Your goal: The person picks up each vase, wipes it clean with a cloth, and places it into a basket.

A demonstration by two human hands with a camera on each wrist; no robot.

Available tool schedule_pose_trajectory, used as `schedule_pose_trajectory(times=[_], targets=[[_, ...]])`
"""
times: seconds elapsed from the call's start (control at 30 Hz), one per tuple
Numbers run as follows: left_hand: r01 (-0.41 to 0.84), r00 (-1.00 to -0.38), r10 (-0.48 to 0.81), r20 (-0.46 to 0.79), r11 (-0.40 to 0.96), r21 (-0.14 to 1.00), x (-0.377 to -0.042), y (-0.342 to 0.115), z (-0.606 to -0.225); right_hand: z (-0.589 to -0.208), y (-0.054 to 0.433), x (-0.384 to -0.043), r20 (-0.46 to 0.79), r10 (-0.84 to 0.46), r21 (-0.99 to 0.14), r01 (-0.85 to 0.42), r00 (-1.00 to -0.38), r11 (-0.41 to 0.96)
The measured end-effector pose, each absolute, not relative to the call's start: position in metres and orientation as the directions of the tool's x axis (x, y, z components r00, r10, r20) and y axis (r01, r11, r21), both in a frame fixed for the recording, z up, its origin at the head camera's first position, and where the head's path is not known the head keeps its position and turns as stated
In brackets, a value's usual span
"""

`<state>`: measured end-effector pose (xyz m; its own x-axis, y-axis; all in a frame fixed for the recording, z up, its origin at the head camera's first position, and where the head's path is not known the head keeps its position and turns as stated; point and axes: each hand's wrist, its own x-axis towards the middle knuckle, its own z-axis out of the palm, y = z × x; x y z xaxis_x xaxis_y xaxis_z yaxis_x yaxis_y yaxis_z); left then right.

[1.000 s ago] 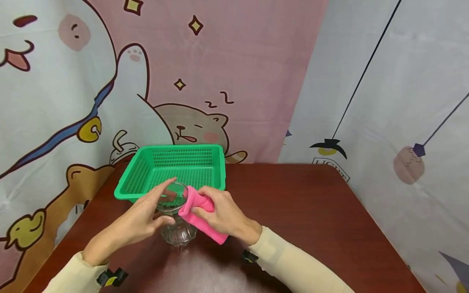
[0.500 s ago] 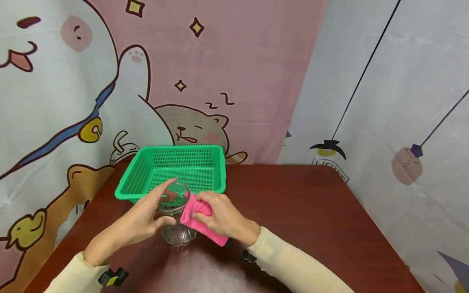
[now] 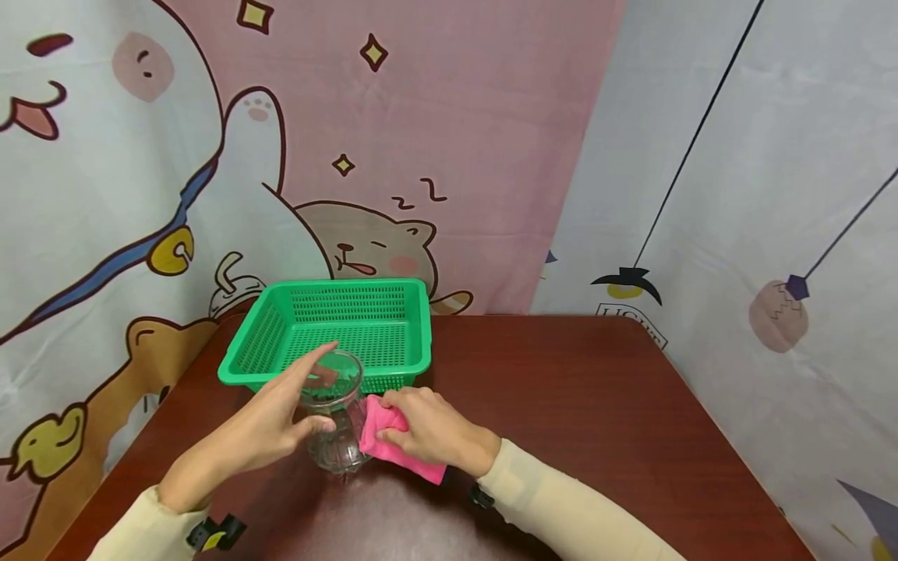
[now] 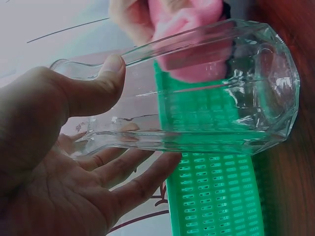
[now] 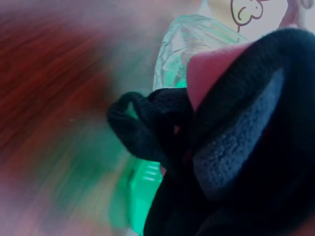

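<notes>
A clear glass vase with a rounded rim stands on the table in front of the basket. My left hand holds it near the top, thumb on the near side and fingers behind, as the left wrist view also shows on the vase's neck. A folded pink cloth is gripped in my right hand, against the vase's right side below the rim. In the right wrist view dark fleecy fabric hides most of that hand, with some pink cloth showing beside the glass.
A green plastic basket with slotted walls stands just behind the vase. The dark red-brown table stretches to the right. A printed cartoon curtain hangs along the back and sides.
My right hand and the pink cloth have slid down the vase's right side, from the rim to its body. The left hand and vase stay in place.
</notes>
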<state>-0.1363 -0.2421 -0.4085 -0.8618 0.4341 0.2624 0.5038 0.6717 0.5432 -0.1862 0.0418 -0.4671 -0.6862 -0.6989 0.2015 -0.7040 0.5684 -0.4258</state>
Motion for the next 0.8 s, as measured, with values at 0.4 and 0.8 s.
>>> schedule_pose_trajectory(times=[0.4,0.8], targets=[[0.493,-0.868,0.427,0.252,0.684,0.538,-0.137,-0.242,-0.409,-0.475,0.046,-0.185,0.138,-0.713,-0.346,-0.709,-0.687,0.615],[0.488,-0.870,0.430,0.243,0.676,0.552,-0.136,-0.242,-0.409,-0.479,0.045,-0.186,0.132,-0.704,-0.410,-0.685,-0.698,0.602]])
